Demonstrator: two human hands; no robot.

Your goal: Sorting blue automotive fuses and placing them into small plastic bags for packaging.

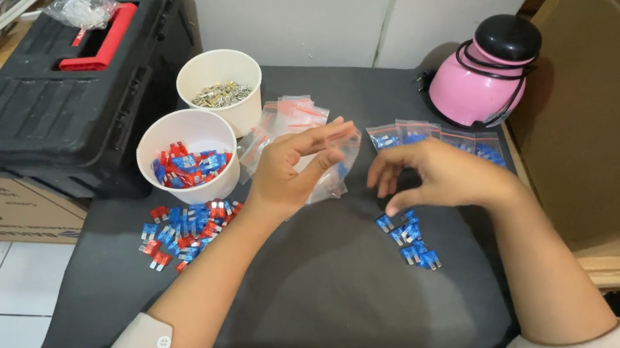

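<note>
My left hand [296,166] is raised over the black mat [325,297] and pinches a small clear zip bag [333,171] with a few blue pieces inside. My right hand [439,174] hovers just right of it, fingers curled downward and holding nothing I can see, above a short row of blue blade fuses [410,239]. A loose pile of red and blue fuses [185,231] lies on the mat near my left forearm.
Two white paper cups stand at the left: one with red and blue fuses [190,155], one with small metal pieces [221,89]. Empty zip bags [290,117] and filled ones [444,140] lie behind. A black toolbox [73,76], pink appliance [486,71] and cardboard [618,112] border the mat.
</note>
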